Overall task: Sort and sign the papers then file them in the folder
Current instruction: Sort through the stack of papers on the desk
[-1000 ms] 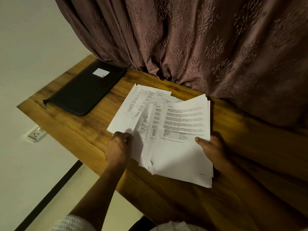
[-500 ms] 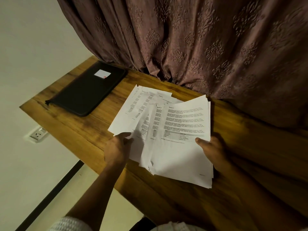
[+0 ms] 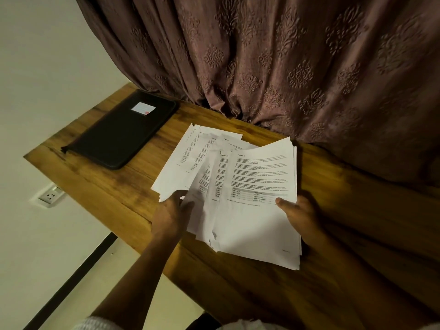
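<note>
Pinches with the left hand (image 3: 172, 211) the near corner of the left-most sheets (image 3: 176, 167), thumb on top, fingers curled beneath. Grips with the right hand (image 3: 298, 214) the right edge of the thicker stack (image 3: 257, 225), thumb pressed flat on the printed top page beside a small ruled box of rows, other fingers hidden under the paper. Holds the papers (image 3: 221, 163) fanned between both hands, overlapping and splayed to the left, low over the wooden table (image 3: 100, 186). Cannot tell whether the far corners touch the wood. Printed text with headings on every visible sheet, too small to read. Hides the middle of the table under the fan.

At the table's far left corner, well apart from the papers, the black folder (image 3: 121, 132), flat and closed, with a small white label (image 3: 143, 108) bearing a red mark near its far end. Just behind the far edge, a mauve-brown patterned curtain (image 3: 285, 67), folds bunched down onto the wood near the fan's far corners. Beyond the left edge, a pale wall (image 3: 47, 55) with a white socket (image 3: 50, 195) below table level, a dark skirting strip (image 3: 78, 275) and pale floor (image 3: 133, 270). At the bottom edge, a white knitted sleeve (image 3: 100, 323).
</note>
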